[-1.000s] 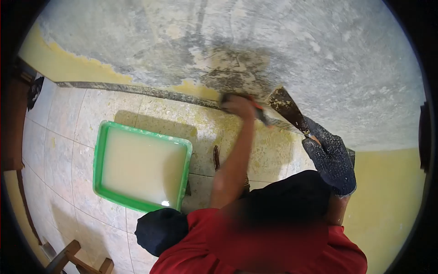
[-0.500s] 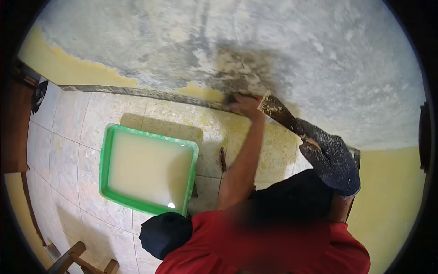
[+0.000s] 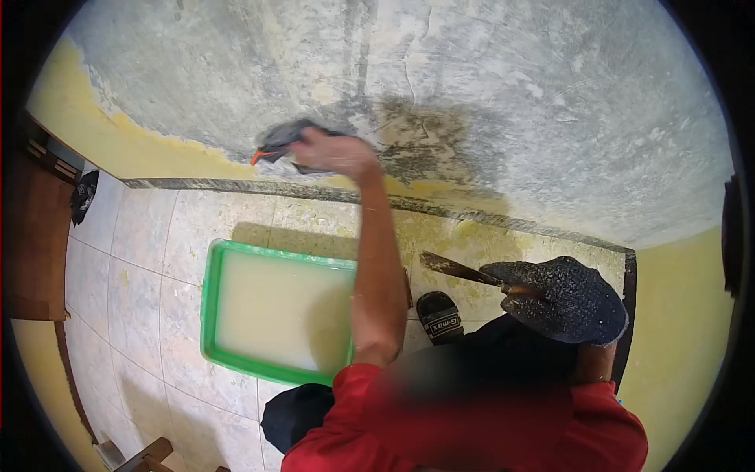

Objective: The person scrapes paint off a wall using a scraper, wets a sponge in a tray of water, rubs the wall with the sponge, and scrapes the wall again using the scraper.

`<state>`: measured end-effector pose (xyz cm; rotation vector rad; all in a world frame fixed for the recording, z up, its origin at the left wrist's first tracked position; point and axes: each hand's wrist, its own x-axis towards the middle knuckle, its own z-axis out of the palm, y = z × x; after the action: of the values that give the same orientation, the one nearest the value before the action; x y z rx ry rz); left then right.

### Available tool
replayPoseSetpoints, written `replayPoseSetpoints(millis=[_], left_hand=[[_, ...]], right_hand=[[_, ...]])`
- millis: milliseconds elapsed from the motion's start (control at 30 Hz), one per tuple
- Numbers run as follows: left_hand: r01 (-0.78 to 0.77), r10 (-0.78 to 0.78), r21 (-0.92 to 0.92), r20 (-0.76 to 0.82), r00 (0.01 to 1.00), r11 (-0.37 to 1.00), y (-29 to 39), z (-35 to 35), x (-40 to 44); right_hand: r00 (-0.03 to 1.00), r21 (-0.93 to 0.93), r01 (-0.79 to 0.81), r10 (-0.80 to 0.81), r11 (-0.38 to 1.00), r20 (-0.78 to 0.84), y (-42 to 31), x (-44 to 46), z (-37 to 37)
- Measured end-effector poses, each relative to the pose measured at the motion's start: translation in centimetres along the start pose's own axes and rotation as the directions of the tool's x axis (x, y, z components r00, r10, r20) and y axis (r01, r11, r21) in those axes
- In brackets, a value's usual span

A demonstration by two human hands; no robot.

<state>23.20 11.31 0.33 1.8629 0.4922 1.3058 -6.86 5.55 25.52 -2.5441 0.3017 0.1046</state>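
The far side of the tiled floor [image 3: 185, 236] is edged by a dark baseboard [image 3: 259, 191], above which the scraped grey wall [image 3: 550, 118] is bordered at the left by yellow paint [image 3: 130, 149]. A strip of tile strewn with yellowish flakes is left between the baseboard and the far rim of the green basin [image 3: 208, 307], and a wider stretch of tile is spread to the basin's left. The floor's right edge is closed off by a dark strip [image 3: 627, 307] and a yellow wall [image 3: 676, 315]. The left arm is stretched out over the basin's right edge, and by the left hand [image 3: 340, 152], bare and blurred by motion, a dark cloth [image 3: 295, 140] with an orange part is gripped in curled fingers, held at the lower wall, left of a damp, darker patch [image 3: 425, 141]. The right arm is bent at the near right; a speckled dark glove is worn on the right hand [image 3: 562, 299], and its fingers are closed around the handle of a scraper [image 3: 460, 270], whose blade is pointed left over the floor. One cloth, one scraper and one basin of cloudy liquid [image 3: 275, 303] are seen, along with one black sandal [image 3: 440, 317] between basin and glove, and one black bag [image 3: 84, 197] at the far left.
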Motion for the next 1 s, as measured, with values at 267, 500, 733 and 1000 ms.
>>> replayPoseSetpoints(millis=[267,500,733,1000], left_hand=[[-0.137,0.352,-0.631,0.229,0.908,0.764,6.4,-6.6,-3.0],[0.139,-0.105,-0.175,0.19,0.976,0.975,3.7,-2.0,4.3],[-0.032,0.351,-0.496,0.564,0.747,0.868,4.0,-10.7,-11.1],[0.735,-0.264,0.447,0.895,-0.361,0.51,1.6,-16.0,-8.3]], right_hand=[[1.0,0.038,-0.018,0.018,0.999,-0.007,0.4,0.2,-0.1],[0.999,0.102,0.017,-0.014,0.995,-0.034,1.1,-1.5,-0.5],[0.997,0.19,0.074,-0.077,0.979,0.007,-0.9,0.7,1.3],[0.887,-0.407,0.352,-0.439,0.843,-0.141,6.4,4.8,3.5]])
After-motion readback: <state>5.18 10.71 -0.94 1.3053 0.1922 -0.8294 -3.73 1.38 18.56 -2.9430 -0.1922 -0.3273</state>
